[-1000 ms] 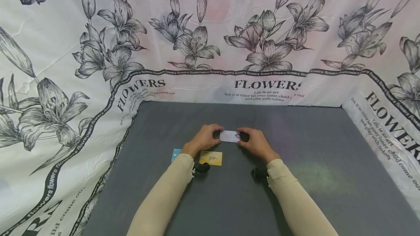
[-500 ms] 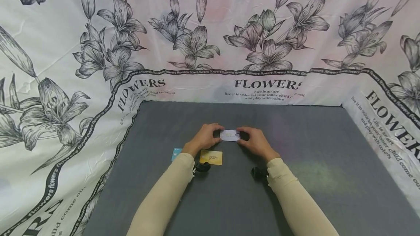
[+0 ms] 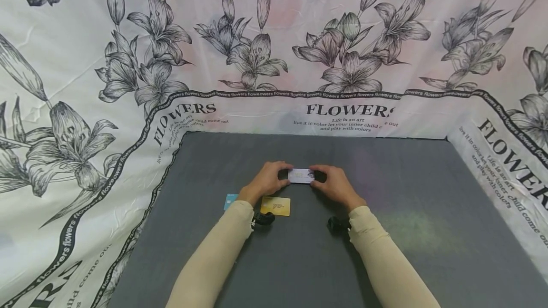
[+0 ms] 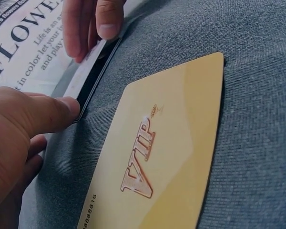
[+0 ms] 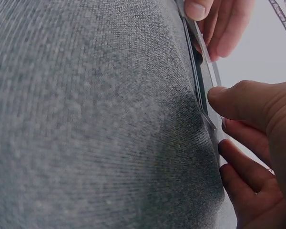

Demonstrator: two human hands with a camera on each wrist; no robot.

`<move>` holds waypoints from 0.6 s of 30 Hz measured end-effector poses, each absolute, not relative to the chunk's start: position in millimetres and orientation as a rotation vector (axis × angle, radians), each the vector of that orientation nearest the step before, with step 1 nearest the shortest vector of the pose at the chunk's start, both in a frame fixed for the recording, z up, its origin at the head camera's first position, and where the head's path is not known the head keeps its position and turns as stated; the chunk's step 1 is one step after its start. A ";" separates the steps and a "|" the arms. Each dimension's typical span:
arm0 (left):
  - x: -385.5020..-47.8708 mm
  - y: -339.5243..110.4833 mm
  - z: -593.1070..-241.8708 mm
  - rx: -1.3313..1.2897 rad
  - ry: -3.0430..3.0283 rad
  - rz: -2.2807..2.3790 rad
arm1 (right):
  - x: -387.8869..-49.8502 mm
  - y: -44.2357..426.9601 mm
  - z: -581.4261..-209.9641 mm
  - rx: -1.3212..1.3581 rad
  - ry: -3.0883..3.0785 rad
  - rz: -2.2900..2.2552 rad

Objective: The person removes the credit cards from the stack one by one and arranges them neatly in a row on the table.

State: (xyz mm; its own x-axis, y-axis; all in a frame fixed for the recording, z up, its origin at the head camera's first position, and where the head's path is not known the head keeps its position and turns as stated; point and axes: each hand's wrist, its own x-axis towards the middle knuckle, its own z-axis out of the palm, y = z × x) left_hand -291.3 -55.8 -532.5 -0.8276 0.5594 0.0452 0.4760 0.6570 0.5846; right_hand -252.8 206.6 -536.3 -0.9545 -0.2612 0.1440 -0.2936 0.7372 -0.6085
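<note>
White card (image 3: 301,176), beyond the yellow card (image 3: 276,206), is pinched at opposite ends by fingers of the left hand (image 3: 268,178) and right hand (image 3: 335,184); it has hardly moved just now, so the holding seems steady.

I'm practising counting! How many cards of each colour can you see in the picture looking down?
Blue card: 1
Yellow card: 1
White card: 1
Total: 3 in sight; I can't tell if more lie under the white one.
</note>
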 end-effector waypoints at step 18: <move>-292.0 -57.8 -529.5 0.870 2.714 0.905 | -252.9 208.0 -534.1 0.463 -2.882 1.026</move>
